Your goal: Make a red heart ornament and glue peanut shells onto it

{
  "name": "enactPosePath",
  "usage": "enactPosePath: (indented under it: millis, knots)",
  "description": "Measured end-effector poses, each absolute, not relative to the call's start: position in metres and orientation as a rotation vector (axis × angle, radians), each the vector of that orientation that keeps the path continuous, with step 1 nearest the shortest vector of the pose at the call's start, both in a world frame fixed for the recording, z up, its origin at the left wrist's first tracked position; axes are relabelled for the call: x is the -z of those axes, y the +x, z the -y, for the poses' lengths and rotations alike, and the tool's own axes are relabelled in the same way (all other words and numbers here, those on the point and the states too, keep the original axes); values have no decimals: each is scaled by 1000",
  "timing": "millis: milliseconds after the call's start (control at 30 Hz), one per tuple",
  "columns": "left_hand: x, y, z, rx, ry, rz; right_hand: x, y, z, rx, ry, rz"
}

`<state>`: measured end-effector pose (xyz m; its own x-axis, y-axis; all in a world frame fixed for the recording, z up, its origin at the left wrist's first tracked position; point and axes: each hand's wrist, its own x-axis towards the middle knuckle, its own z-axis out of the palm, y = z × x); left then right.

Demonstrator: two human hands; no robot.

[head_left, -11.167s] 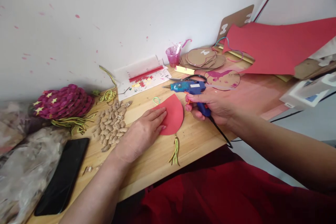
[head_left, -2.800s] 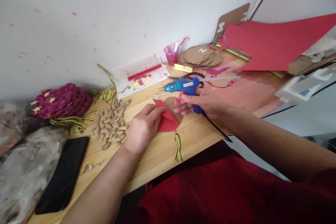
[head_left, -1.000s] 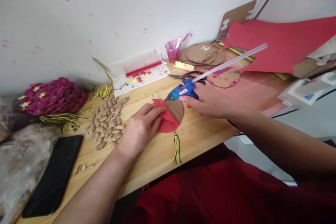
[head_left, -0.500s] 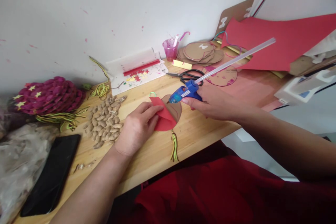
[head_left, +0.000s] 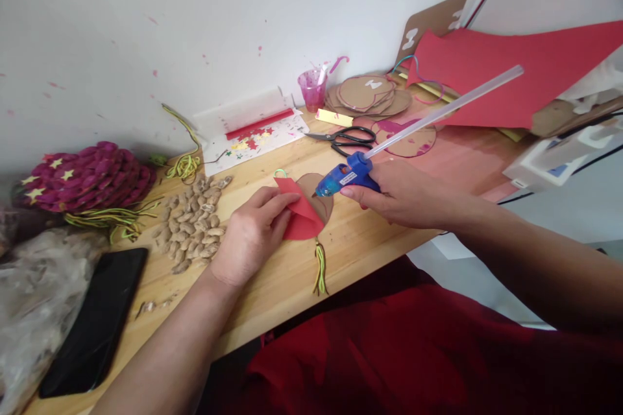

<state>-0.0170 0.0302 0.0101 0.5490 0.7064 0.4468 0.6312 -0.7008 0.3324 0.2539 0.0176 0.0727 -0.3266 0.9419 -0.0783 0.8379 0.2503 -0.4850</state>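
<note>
My left hand (head_left: 256, 227) pinches the folded-back edge of a piece of red paper (head_left: 302, 224), which lies partly over a round cardboard piece (head_left: 325, 201). A yellow-green tassel (head_left: 320, 269) hangs from the cardboard's near side, and a small green loop (head_left: 281, 173) shows at its far side. In my right hand (head_left: 403, 194) is a blue glue gun (head_left: 350, 175), with a long clear glue stick (head_left: 448, 110) sticking out of its back. The nozzle points left and down, just over the bare cardboard; whether it touches cannot be made out.
Peanuts (head_left: 195, 227) lie left of my left hand, near a black phone (head_left: 95, 324) and a plastic bag (head_left: 43, 292). Behind are black scissors (head_left: 343, 139), paper with star sequins (head_left: 253, 142), a pink cup (head_left: 312, 91), cardboard rounds (head_left: 365, 94) and large red paper (head_left: 511, 74).
The glue gun has tipped and lowered slightly, its nozzle now nearer the cardboard and its glue stick lying further right. My left hand keeps its hold on the red paper.
</note>
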Motion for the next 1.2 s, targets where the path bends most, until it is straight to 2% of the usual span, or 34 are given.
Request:
enactPosePath:
  millis: [433, 1200]
  knots:
    - [-11, -17, -30, -848, 2645, -1144, -65, 248, -25, -564, -1661, 2298]
    - [-12, -16, -29, -810, 2645, -1206, -67, 262, -1, -576, -1708, 2373]
